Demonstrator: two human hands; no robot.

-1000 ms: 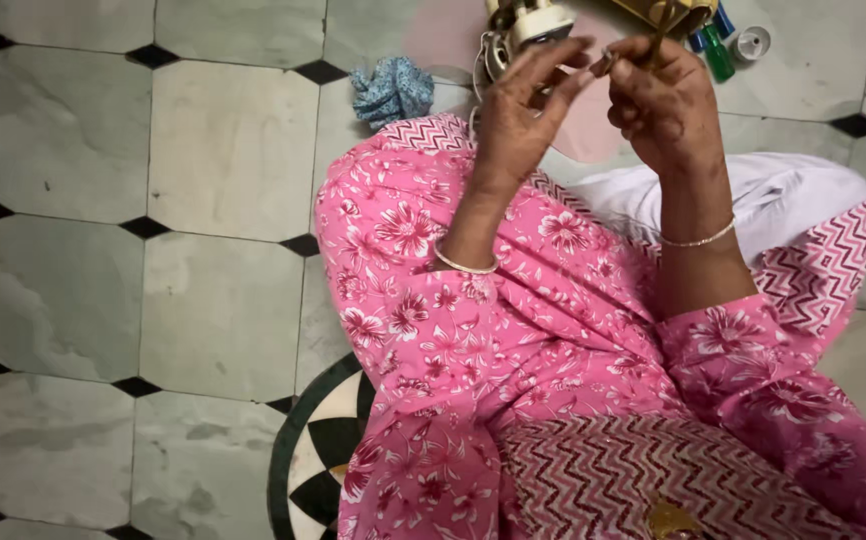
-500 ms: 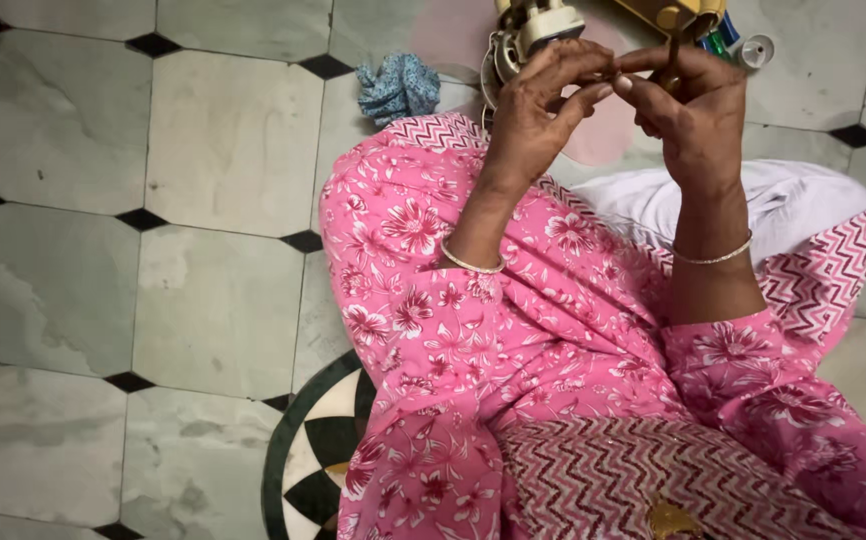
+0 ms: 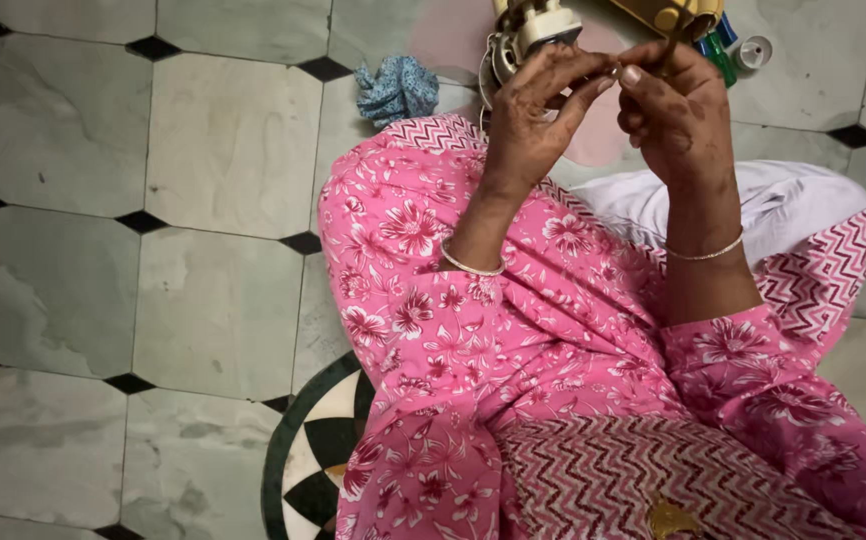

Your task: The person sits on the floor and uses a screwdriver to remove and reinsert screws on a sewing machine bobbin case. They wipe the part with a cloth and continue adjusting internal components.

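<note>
Both my arms are raised in front of me, elbows bent, forearms rising from my pink floral sleeves, which stop short of the wrists. My left hand point(image 3: 533, 110) sits just left of my right hand point(image 3: 675, 110), and the two nearly meet at the fingertips. On the left, the back of the hand faces me, fingers curled, thumb and forefinger stretched toward the right hand in a pinching grip. My right hand is loosely fisted, knuckles toward me, thumb and forefinger tips pressed close together opposite the left fingertips. What lies between the fingertips is too small to tell. A thin bangle circles each wrist, below each hand.
</note>
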